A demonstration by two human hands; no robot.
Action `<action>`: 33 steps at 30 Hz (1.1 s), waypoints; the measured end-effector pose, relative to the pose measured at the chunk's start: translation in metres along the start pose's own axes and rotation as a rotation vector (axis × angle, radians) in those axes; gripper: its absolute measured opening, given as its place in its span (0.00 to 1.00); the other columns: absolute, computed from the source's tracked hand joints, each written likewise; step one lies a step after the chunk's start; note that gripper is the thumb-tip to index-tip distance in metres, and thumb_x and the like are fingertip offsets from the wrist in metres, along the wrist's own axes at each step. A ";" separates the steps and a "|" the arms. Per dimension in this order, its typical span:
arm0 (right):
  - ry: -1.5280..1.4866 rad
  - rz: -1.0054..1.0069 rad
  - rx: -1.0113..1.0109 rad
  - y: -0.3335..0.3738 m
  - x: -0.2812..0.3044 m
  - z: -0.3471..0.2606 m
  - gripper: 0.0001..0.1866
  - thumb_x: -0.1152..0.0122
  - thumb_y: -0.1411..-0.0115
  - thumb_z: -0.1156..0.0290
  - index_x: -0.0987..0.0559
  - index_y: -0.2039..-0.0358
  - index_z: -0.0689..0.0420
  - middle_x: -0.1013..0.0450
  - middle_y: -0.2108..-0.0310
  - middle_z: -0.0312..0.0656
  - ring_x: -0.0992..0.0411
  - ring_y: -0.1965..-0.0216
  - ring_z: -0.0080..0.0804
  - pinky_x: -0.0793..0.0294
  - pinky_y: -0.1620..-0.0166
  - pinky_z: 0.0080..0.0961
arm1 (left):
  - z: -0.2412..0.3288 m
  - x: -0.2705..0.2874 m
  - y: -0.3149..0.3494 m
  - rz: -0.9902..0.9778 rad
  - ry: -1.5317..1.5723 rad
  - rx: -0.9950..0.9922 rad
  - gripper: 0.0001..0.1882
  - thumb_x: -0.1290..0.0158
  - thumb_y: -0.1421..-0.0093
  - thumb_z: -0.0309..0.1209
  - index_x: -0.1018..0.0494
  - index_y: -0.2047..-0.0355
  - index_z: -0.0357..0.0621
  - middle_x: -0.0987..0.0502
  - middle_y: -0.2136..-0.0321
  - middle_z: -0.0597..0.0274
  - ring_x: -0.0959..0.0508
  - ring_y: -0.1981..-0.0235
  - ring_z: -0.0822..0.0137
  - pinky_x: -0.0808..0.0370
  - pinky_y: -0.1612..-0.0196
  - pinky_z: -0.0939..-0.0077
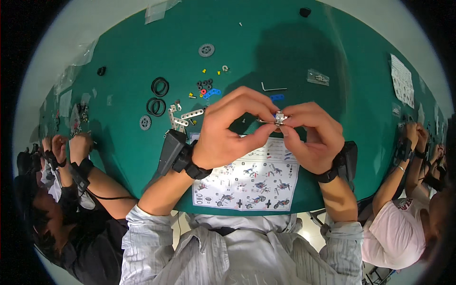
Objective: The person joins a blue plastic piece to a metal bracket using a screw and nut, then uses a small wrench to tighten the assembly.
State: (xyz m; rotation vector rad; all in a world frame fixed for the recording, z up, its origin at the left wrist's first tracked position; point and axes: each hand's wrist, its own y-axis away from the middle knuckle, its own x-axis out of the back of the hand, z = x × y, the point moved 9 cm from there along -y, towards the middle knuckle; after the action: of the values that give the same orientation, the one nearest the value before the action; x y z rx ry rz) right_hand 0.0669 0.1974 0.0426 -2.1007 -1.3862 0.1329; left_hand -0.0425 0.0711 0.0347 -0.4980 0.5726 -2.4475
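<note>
Both my hands meet above the green table (304, 52), pinching a small metal assembly (278, 118) with a blue piece in it. My left hand (233, 127) grips it from the left with thumb and fingertips. My right hand (311, 135) holds it from the right. Under my hands lies a white instruction sheet (249, 180) with pictures of small vehicles. Each wrist carries a black band with a black box on it.
Loose parts lie beyond my hands: black rubber rings (159, 87), grey wheels (206, 50), perforated metal strips (192, 114), small coloured pieces (209, 90), an L-shaped key (270, 88), a clear bag (317, 77). Other people work at the left (71, 152) and right (413, 142) edges.
</note>
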 end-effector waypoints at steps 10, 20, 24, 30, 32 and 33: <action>0.082 -0.018 0.020 0.001 -0.002 0.001 0.14 0.26 0.48 0.88 0.16 0.60 0.64 0.16 0.60 0.49 0.16 0.60 0.34 0.14 0.60 0.24 | -0.009 -0.001 -0.001 -0.017 0.058 0.075 0.13 0.32 0.49 0.17 0.21 0.63 0.41 0.17 0.60 0.55 0.16 0.59 0.63 0.21 0.56 0.70; 0.120 -0.058 -0.018 0.002 -0.008 0.008 0.12 0.28 0.46 0.88 0.16 0.61 0.65 0.16 0.61 0.50 0.17 0.61 0.41 0.19 0.57 0.30 | -0.016 0.003 0.003 -0.010 0.112 0.145 0.10 0.32 0.47 0.18 0.19 0.65 0.40 0.16 0.60 0.58 0.16 0.61 0.65 0.21 0.61 0.73; 0.130 -0.057 -0.065 0.005 -0.007 0.014 0.12 0.28 0.45 0.88 0.16 0.61 0.64 0.16 0.61 0.50 0.17 0.61 0.41 0.19 0.57 0.30 | -0.017 0.005 0.003 -0.010 0.114 0.117 0.11 0.32 0.46 0.18 0.19 0.63 0.39 0.16 0.60 0.55 0.15 0.60 0.61 0.19 0.58 0.69; 0.171 -0.092 -0.017 -0.001 -0.007 0.009 0.11 0.28 0.45 0.87 0.16 0.61 0.64 0.16 0.61 0.50 0.17 0.61 0.41 0.19 0.57 0.30 | -0.018 0.008 0.002 -0.071 0.115 0.084 0.09 0.30 0.44 0.21 0.18 0.64 0.38 0.16 0.61 0.54 0.15 0.61 0.58 0.19 0.58 0.67; 0.158 -0.144 0.001 -0.001 -0.010 0.008 0.10 0.28 0.44 0.86 0.16 0.61 0.64 0.16 0.60 0.51 0.17 0.61 0.42 0.19 0.57 0.30 | -0.015 0.009 0.001 -0.085 0.071 0.060 0.09 0.29 0.44 0.23 0.18 0.65 0.38 0.16 0.61 0.54 0.15 0.61 0.57 0.19 0.59 0.67; 0.163 -0.141 -0.006 -0.002 -0.008 0.008 0.10 0.28 0.44 0.86 0.16 0.61 0.64 0.16 0.60 0.51 0.17 0.61 0.42 0.19 0.57 0.30 | -0.013 0.009 0.000 -0.090 0.079 0.061 0.09 0.29 0.44 0.23 0.18 0.65 0.38 0.16 0.61 0.54 0.15 0.61 0.57 0.19 0.59 0.67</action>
State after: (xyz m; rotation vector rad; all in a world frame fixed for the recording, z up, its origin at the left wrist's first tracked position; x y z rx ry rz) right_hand 0.0587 0.1943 0.0355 -1.9633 -1.4304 -0.0981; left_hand -0.0550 0.0695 0.0252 -0.4119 0.5167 -2.5712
